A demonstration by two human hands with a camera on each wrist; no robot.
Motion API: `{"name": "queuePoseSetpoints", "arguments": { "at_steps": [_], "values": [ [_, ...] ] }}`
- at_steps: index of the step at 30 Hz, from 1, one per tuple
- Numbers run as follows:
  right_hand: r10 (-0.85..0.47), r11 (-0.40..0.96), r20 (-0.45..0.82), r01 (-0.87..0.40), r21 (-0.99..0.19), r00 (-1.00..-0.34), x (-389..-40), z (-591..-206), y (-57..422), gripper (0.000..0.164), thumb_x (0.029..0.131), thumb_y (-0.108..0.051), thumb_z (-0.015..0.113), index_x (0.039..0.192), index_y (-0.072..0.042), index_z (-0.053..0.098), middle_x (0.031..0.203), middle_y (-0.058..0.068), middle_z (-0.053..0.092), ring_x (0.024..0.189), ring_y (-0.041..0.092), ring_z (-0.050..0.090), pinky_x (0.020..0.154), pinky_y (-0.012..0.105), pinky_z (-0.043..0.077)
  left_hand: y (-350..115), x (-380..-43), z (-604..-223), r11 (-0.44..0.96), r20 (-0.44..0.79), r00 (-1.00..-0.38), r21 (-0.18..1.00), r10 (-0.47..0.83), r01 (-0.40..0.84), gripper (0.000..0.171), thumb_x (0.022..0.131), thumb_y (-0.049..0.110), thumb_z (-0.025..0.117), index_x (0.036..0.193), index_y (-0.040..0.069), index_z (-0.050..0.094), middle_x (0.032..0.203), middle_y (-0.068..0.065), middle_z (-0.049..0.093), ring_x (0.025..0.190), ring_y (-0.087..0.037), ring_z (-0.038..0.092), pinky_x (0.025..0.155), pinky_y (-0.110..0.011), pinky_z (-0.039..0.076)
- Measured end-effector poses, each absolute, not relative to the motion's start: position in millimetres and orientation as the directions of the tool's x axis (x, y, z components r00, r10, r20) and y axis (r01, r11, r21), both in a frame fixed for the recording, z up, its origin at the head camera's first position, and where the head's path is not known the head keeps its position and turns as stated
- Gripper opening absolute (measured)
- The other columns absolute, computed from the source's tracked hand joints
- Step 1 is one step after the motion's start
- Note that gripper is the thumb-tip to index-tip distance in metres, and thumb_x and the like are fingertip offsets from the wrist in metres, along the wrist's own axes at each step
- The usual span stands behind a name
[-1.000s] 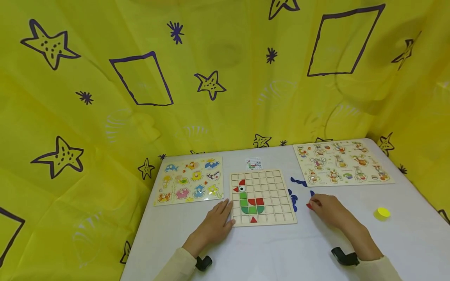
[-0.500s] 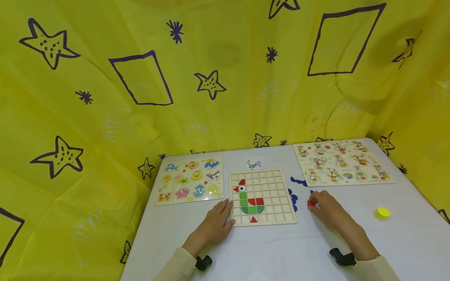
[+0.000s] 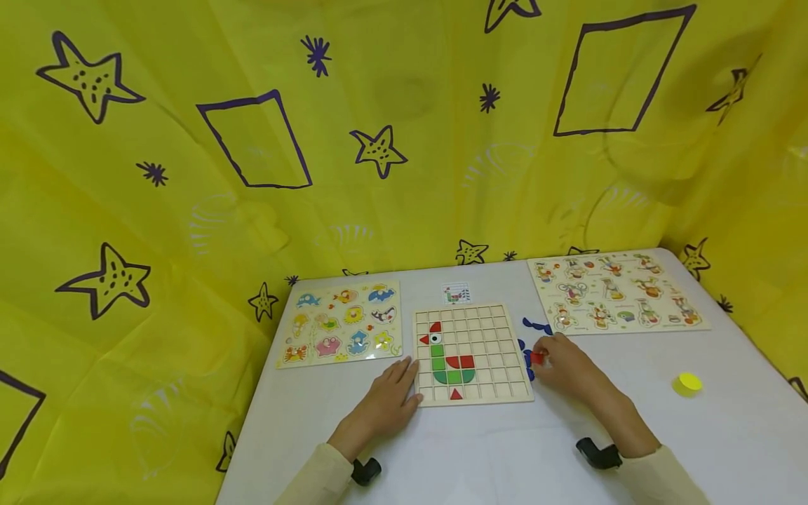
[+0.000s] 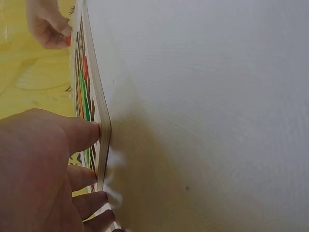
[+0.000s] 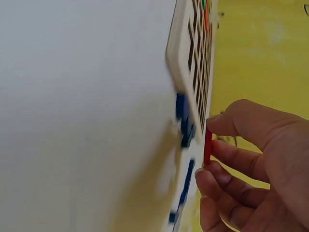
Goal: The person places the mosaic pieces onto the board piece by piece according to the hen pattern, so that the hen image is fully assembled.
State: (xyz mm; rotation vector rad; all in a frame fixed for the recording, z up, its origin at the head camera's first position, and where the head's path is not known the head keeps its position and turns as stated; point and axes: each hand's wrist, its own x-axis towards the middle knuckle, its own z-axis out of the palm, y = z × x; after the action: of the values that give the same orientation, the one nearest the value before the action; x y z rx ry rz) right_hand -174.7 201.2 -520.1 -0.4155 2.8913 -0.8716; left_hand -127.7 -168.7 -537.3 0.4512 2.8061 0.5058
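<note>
My right hand (image 3: 564, 361) pinches a small flat red piece (image 5: 208, 145) between thumb and fingertips, just right of the wooden grid board (image 3: 495, 389). Beneath it, along the board's right edge, lie several blue pieces (image 5: 181, 105) on the table. Fingertips and thumb of my left hand (image 3: 386, 400) rest against the board's left edge near its front corner. Red and green pieces form a bird shape on the grid, with a round white eye piece (image 3: 435, 339) at its head. Low on the board sits a red triangle (image 3: 456, 395).
A small picture card (image 3: 456, 293) lies behind the board. To the left is a sea-animal puzzle board (image 3: 337, 344), and at the back right another puzzle board (image 3: 593, 294) with animal figures. A yellow round piece (image 3: 687, 384) stands at the right. Yellow curtain (image 3: 404, 210) surrounds the table.
Carrying the red piece, my right hand has moved left from beside a blue piece to the board's right edge. My left hand stays where it was.
</note>
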Motion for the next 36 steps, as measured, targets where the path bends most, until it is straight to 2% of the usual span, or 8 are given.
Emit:
{"name": "queuePoseSetpoints", "arguments": {
  "at_steps": [6,13,21,26,31,36],
  "values": [
    [-0.361,0.781,-0.036,-0.281,-0.557,-0.932,-180.2,-516.2,157.7,0.022,0.089,-0.012,0.079,0.107,-0.004,0.069,0.102,0.006,0.058,0.088,0.021,0.053,0.078,0.037,0.049,-169.6,-127.3,-535.7,0.889,-0.189,-0.916,0.375,0.352,0.264,0.071,0.108,0.042,0.055,0.168,0.015,0.029,0.175,-0.007,0.027,0.161,-0.032,0.026,0.127,-0.056,0.03],
    [-0.412,0.787,-0.043,-0.332,-0.52,-0.91,-185.8,-518.9,123.4,0.019,0.09,-0.013,0.08,0.104,-0.008,0.069,0.096,0.003,0.057,0.083,0.018,0.052,0.075,0.034,0.048,-170.8,-127.6,-537.3,0.888,-0.202,-0.912,0.376,0.356,0.263,0.071,0.109,0.044,0.052,0.169,0.015,0.027,0.176,-0.005,0.024,0.162,-0.03,0.023,0.128,-0.054,0.028],
    [-0.421,0.788,-0.061,-0.331,-0.519,-0.905,-192.3,-518.2,113.2,0.019,0.093,-0.014,0.081,0.105,-0.01,0.067,0.096,0.002,0.058,0.083,0.018,0.054,0.075,0.033,0.051,-169.8,-128.2,-537.6,0.889,-0.204,-0.913,0.375,0.354,0.261,0.071,0.109,0.044,0.053,0.169,0.016,0.027,0.176,-0.005,0.024,0.162,-0.03,0.023,0.128,-0.054,0.029],
    [-0.441,0.77,-0.079,-0.331,-0.546,-0.894,-193.6,-517.7,114.6,0.013,0.095,-0.011,0.079,0.096,-0.012,0.066,0.094,0.002,0.055,0.081,0.017,0.052,0.073,0.031,0.049,-169.6,-127.9,-536.6,0.884,-0.197,-0.912,0.384,0.36,0.267,0.071,0.108,0.042,0.055,0.168,0.014,0.029,0.175,-0.006,0.026,0.161,-0.032,0.024,0.127,-0.056,0.029],
    [-0.456,0.746,-0.09,-0.326,-0.581,-0.885,-191.2,-516.8,117.5,0.009,0.098,-0.005,0.073,0.095,-0.012,0.068,0.097,0.002,0.055,0.085,0.017,0.053,0.074,0.03,0.048,-170.0,-127.5,-536.2,0.886,-0.194,-0.913,0.381,0.358,0.266,0.071,0.108,0.043,0.055,0.168,0.014,0.029,0.175,-0.006,0.026,0.161,-0.031,0.025,0.127,-0.055,0.029],
    [-0.461,0.737,-0.068,-0.339,-0.584,-0.885,-191.1,-517.8,119.3,0.014,0.099,0.001,0.066,0.099,-0.011,0.07,0.099,0.001,0.057,0.09,0.018,0.055,0.079,0.032,0.051,-170.5,-128.4,-537.4,0.891,-0.2,-0.915,0.374,0.35,0.259,0.072,0.108,0.044,0.053,0.169,0.016,0.028,0.176,-0.005,0.025,0.162,-0.031,0.023,0.128,-0.055,0.029]
  ]
}}
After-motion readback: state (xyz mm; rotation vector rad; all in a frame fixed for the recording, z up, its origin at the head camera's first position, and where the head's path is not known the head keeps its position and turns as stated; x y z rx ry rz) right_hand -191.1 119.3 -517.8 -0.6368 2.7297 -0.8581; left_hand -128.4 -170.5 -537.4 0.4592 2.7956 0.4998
